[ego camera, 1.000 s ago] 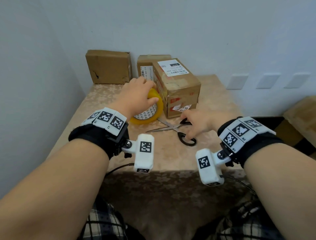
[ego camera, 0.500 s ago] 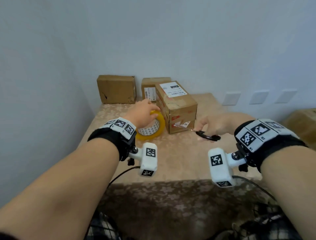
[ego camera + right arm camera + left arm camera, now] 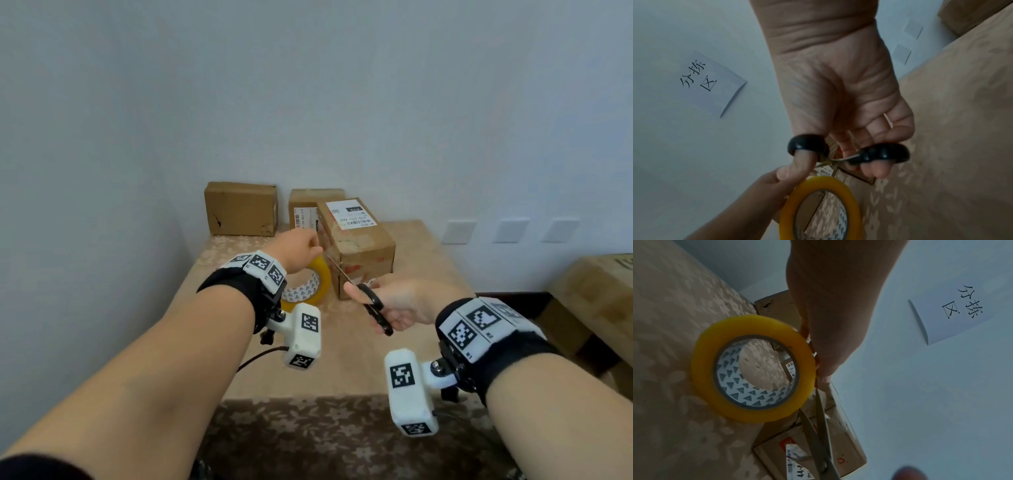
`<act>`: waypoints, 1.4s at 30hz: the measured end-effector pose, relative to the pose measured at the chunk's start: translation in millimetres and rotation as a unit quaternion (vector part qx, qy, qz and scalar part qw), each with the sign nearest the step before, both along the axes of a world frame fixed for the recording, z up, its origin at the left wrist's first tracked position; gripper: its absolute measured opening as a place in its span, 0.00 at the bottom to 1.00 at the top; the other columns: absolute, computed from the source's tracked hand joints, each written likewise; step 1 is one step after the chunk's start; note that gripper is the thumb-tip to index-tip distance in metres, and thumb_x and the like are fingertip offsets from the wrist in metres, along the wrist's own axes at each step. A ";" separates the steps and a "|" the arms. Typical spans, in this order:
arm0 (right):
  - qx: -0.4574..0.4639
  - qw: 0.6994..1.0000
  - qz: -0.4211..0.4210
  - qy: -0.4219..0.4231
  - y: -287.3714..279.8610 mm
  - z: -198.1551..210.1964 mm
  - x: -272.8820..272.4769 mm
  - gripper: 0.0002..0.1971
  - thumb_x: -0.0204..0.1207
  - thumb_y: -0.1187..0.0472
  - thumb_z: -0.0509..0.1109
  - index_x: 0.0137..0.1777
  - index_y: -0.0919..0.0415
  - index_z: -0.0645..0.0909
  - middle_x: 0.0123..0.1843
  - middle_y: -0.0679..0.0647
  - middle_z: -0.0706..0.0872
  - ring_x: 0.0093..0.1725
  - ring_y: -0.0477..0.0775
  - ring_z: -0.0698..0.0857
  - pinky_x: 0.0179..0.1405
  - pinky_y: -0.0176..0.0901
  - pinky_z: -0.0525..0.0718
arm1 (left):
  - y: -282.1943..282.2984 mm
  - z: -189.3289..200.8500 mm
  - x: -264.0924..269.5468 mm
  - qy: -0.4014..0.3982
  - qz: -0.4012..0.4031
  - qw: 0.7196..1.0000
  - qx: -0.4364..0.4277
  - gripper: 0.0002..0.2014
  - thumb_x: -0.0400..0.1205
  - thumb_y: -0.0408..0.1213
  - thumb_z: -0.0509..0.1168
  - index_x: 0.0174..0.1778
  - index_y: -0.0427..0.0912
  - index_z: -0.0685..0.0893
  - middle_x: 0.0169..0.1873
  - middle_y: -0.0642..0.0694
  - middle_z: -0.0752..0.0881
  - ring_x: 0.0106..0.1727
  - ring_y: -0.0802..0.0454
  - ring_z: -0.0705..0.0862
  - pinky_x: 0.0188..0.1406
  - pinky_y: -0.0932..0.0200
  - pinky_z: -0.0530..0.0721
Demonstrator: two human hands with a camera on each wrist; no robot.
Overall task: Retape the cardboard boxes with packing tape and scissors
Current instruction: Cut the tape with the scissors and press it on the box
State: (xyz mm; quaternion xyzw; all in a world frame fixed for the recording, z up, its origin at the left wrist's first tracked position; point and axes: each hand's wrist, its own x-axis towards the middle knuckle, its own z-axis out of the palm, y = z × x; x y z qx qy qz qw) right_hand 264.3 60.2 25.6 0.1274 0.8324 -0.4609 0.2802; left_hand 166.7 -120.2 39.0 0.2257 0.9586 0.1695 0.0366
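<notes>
Pale wall corner, with a table (image 3: pixel 394 342) under a beige floral cloth. I take the yellow tape roll (image 3: pixel 317 281) as landmark. It stands on edge in my left hand (image 3: pixel 296 251), whose fingers curl over its top rim at the side facing the boxes; whether they also pinch a freed tape end I cannot tell. The scissors (image 3: pixel 363 294) lie just right of the roll, blades parted narrowly, tips reaching up to the roll's top beside my left fingertips (image 3: pixel 825 378). My right hand (image 3: pixel 400 303) grips them, thumb through one black loop and fingers through the other. The labelled cardboard box (image 3: pixel 359 246) stands just behind and right of the roll; two more boxes (image 3: pixel 241 209) sit farther back against the wall.

Risks, as I judge them: the blade tips sit very close to my left fingertips, so closing could nick them; a free tape end could fold back onto the roll.
</notes>
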 end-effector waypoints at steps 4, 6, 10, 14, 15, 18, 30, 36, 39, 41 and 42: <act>-0.035 0.997 -0.031 0.061 -10.1 -5.9 -12.2 0.24 0.74 0.34 0.66 0.46 0.57 0.76 0.31 0.54 0.79 0.31 0.50 0.83 0.31 0.36 0.74 | 5.4 3.3 -12.4 -0.023 0.005 1.000 0.011 0.07 0.83 0.42 0.63 0.50 0.42 0.78 0.48 0.45 0.82 0.49 0.47 0.80 0.47 0.55 0.78; -0.036 0.996 -0.037 0.075 -13.5 -6.8 -16.9 0.24 0.74 0.34 0.66 0.50 0.57 0.77 0.33 0.53 0.82 0.32 0.50 0.83 0.31 0.38 0.76 | 5.8 4.5 -18.8 -0.052 0.006 0.999 0.008 0.12 0.83 0.41 0.63 0.57 0.38 0.82 0.53 0.44 0.83 0.55 0.47 0.81 0.55 0.53 0.80; -0.058 0.994 -0.041 0.080 -16.7 -8.8 -20.5 0.24 0.75 0.35 0.66 0.51 0.58 0.78 0.32 0.53 0.82 0.34 0.51 0.82 0.39 0.40 0.78 | 5.1 3.0 -28.2 -0.109 0.000 0.994 0.016 0.13 0.82 0.40 0.62 0.49 0.36 0.88 0.48 0.36 0.86 0.47 0.46 0.80 0.49 0.49 0.81; -0.060 0.993 -0.035 0.091 -16.1 -11.5 -20.4 0.25 0.75 0.35 0.65 0.53 0.59 0.77 0.28 0.51 0.82 0.28 0.49 0.82 0.34 0.39 0.76 | 7.1 4.6 -28.4 -0.125 -0.007 0.992 0.014 0.14 0.82 0.46 0.64 0.56 0.42 0.89 0.55 0.42 0.87 0.56 0.47 0.83 0.62 0.48 0.81; -0.059 0.993 -0.035 0.097 -16.1 -11.8 -20.7 0.26 0.75 0.35 0.65 0.53 0.59 0.77 0.28 0.51 0.82 0.27 0.48 0.81 0.33 0.39 0.75 | 7.5 4.2 -28.4 -0.124 -0.004 0.992 0.027 0.14 0.81 0.46 0.66 0.55 0.43 0.89 0.55 0.44 0.87 0.57 0.47 0.83 0.63 0.47 0.81; -0.054 0.991 -0.038 0.115 -16.5 -12.2 -21.3 0.26 0.75 0.35 0.66 0.52 0.61 0.77 0.29 0.53 0.81 0.26 0.47 0.80 0.30 0.38 0.76 | 8.1 -0.7 -27.2 -0.108 0.026 0.990 0.082 0.10 0.78 0.42 0.70 0.50 0.42 0.90 0.54 0.45 0.87 0.56 0.47 0.84 0.59 0.50 0.83; -0.066 0.985 -0.043 0.154 -16.5 -13.6 -25.0 0.25 0.71 0.37 0.72 0.41 0.62 0.77 0.22 0.55 0.76 0.25 0.53 0.71 0.27 0.39 0.66 | 10.6 -10.7 -24.8 -0.041 0.037 0.993 0.101 0.04 0.80 0.36 0.67 0.40 0.43 0.85 0.40 0.49 0.83 0.46 0.52 0.80 0.45 0.60 0.76; -0.066 0.983 -0.038 0.167 -14.3 -18.3 -27.0 0.25 0.69 0.37 0.73 0.42 0.62 0.80 0.22 0.55 0.77 0.25 0.53 0.72 0.28 0.41 0.70 | 5.4 -11.7 -24.6 -0.043 0.034 0.992 0.118 0.04 0.80 0.36 0.67 0.41 0.42 0.85 0.40 0.49 0.83 0.48 0.51 0.81 0.50 0.57 0.80; -0.079 0.985 -0.047 0.144 -11.9 -21.5 -26.8 0.27 0.67 0.34 0.73 0.46 0.61 0.79 0.24 0.53 0.78 0.23 0.50 0.75 0.30 0.41 0.75 | 4.2 -14.1 -25.6 -0.044 0.032 0.990 0.128 0.04 0.80 0.36 0.67 0.41 0.42 0.86 0.41 0.48 0.84 0.47 0.51 0.82 0.46 0.59 0.80; -0.085 0.986 -0.049 0.135 -9.2 -22.7 -26.6 0.28 0.66 0.34 0.74 0.47 0.61 0.79 0.24 0.52 0.77 0.23 0.49 0.75 0.29 0.41 0.77 | 5.4 -15.1 -25.5 -0.040 0.027 0.991 0.124 0.05 0.80 0.37 0.68 0.42 0.41 0.86 0.42 0.47 0.85 0.46 0.51 0.83 0.44 0.59 0.80; -0.086 0.986 -0.050 0.133 -7.7 -23.0 -26.5 0.29 0.66 0.34 0.74 0.49 0.62 0.80 0.24 0.53 0.77 0.23 0.50 0.75 0.28 0.40 0.76 | 6.2 -15.0 -25.2 -0.038 0.024 0.992 0.119 0.05 0.80 0.37 0.68 0.42 0.41 0.86 0.42 0.47 0.85 0.45 0.51 0.83 0.44 0.60 0.80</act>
